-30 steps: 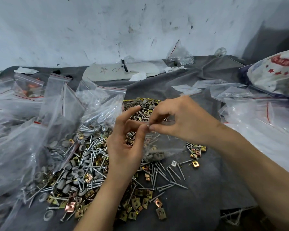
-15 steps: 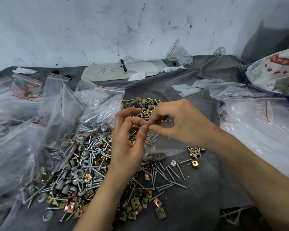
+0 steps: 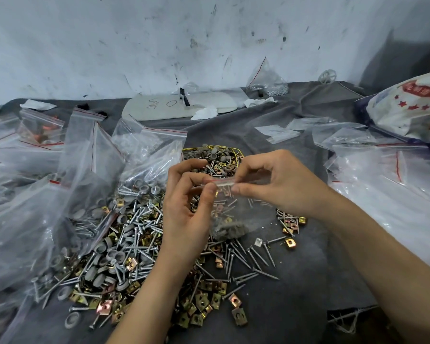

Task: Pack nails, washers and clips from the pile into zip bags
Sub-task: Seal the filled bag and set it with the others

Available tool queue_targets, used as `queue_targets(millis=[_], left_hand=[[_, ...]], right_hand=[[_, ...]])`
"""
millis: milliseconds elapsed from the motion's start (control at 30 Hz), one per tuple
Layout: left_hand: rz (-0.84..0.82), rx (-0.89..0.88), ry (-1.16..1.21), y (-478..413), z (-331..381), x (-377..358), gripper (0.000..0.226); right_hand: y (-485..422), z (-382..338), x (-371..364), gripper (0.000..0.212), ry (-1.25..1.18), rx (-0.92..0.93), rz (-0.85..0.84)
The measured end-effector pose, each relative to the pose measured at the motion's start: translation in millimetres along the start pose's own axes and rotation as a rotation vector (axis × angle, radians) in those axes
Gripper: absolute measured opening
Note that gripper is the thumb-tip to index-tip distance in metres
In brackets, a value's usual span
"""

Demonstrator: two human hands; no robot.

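Scuffed white wall [image 3: 209, 33] across 12 o'clock. Grey cloth [image 3: 303, 306] covers the work surface. Heap of filled bags [image 3: 30, 214] from 8 to 10 o'clock, some lying over the pile's left edge. Empty clear bags [image 3: 395, 199] at 3 o'clock, printed sack [image 3: 412, 105] at 2 o'clock. White board [image 3: 174, 105] with scribbles at 12 o'clock, against the wall.

Pile [image 3: 134, 239] of mixed hardware sits centre to 7 o'clock: grey washers [image 3: 117, 255], loose nails [image 3: 248, 259] spilling to 5 o'clock, brass clips [image 3: 204, 304] at 6 o'clock.

Left hand [image 3: 184, 219] at centre, fingers curled, thumb and forefinger pinching the top of a small zip bag [image 3: 243, 217]. Right hand [image 3: 281, 184] just to 3 o'clock of it, also pinching that top edge. The bag hangs between them over the pile, washers and some nails settled in its bottom.

Versus half a second ago: the two pinches have slid a little apart, so a short stretch of the red-lined seal strip [image 3: 222, 181] now shows between the thumbs; before, the fingertips were nearly touching. Bag, pile and everything else unchanged.
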State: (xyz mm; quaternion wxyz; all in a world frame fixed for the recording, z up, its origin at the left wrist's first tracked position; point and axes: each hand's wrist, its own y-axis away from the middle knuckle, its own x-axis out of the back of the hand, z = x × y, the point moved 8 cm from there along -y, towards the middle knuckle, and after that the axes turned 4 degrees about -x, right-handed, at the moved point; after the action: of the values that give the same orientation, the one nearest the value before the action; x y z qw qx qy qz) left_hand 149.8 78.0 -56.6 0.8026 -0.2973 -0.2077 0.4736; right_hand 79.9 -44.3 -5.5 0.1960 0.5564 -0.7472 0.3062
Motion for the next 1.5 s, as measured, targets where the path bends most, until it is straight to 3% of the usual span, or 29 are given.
queue_targets(millis=[267,533,733,933,1167,1233,1500], left_hand=[[-0.117,0.012,-0.006,0.5,4.5,-10.5,0.017],[-0.081,0.07,0.112,-0.4,4.8,-9.7,0.019],[-0.036,0.123,0.136,0.3,-0.4,-5.2,0.019],[-0.048,0.162,0.244,0.4,-1.1,-6.8,0.012],[-0.086,0.202,0.37,0.8,-3.5,-9.3,0.011],[-0.08,0.195,0.376,0.5,-3.6,-9.2,0.002],[-0.091,0.188,0.325,-1.1,-1.9,-7.8,0.009]], right_hand=[[5.1,9.6,-6.3,0.009,-0.09,-0.005,-0.029],[7.4,27.5,-6.5,0.02,-0.314,-0.036,0.033],[7.4,26.8,-5.4,0.016,-0.395,-0.001,0.07],[9.8,21.1,-2.9,0.015,-0.396,0.029,0.121],[12.2,19.1,-17.4,0.031,-0.459,0.02,-0.024],[12.3,20.8,-16.6,0.033,-0.433,0.002,0.007],[11.3,17.5,-17.3,0.03,-0.373,0.045,0.014]])
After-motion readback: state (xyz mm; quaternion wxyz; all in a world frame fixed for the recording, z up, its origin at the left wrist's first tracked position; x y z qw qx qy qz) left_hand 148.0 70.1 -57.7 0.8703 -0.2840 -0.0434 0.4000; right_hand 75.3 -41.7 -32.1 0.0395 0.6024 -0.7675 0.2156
